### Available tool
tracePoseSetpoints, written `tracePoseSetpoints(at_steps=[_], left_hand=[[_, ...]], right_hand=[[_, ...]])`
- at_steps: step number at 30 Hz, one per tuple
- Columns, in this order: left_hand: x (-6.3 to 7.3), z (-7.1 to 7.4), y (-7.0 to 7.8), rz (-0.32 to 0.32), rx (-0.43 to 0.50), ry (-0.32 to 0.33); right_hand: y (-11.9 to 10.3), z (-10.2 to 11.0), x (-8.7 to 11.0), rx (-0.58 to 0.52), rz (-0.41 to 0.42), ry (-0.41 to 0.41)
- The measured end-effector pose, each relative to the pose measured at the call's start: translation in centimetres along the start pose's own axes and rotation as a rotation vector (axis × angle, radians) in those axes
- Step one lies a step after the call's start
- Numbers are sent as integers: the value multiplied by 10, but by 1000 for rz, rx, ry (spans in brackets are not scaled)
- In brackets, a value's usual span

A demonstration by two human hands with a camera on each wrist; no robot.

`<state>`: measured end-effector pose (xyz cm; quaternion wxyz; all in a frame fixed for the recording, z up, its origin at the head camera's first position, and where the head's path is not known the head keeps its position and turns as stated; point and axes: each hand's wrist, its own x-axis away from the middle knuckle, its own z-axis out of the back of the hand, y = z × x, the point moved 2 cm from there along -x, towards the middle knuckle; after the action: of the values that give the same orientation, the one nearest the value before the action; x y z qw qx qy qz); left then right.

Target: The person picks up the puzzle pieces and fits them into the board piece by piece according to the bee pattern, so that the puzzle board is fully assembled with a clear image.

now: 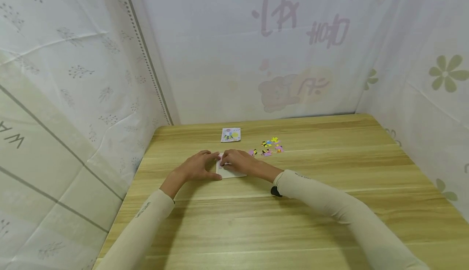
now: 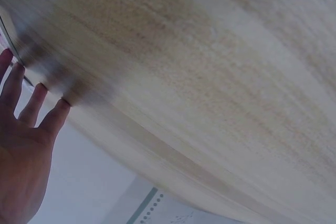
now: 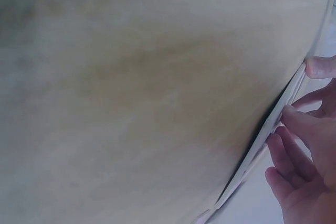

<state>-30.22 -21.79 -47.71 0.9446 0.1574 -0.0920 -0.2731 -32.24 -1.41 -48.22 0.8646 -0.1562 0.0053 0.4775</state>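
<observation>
A white puzzle tray (image 1: 231,174) lies flat on the wooden table between both hands. My left hand (image 1: 200,166) rests at the tray's left side, thumb at the near corner and fingers at the far one. Those fingers (image 2: 32,103) look spread and fairly straight in the left wrist view. My right hand (image 1: 239,162) reaches over the tray, fingers bent down at its left part, where a pink puzzle piece (image 1: 221,161) partly shows under the fingertips. In the right wrist view the right thumb and forefinger meet low at the tray (image 3: 262,135); the piece is hidden there.
Several loose puzzle pieces (image 1: 266,152) in pink, yellow and black lie right of the tray, just beyond the right hand. A picture card with a bee (image 1: 231,135) lies behind the tray. Patterned curtains (image 1: 227,58) hang around the table (image 1: 311,229).
</observation>
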Motion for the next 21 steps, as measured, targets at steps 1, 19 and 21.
tracePoseSetpoints(at_steps=[1,19,21], left_hand=[[0,0,0,0,0,-1],[-1,-1,-3,16,12,-7],[-1,0,-2,17,7,-5]], right_hand=[[0,0,0,5,5,1],[10,2,11,-25,-4,15],[13,5,15,-39,-7,24]])
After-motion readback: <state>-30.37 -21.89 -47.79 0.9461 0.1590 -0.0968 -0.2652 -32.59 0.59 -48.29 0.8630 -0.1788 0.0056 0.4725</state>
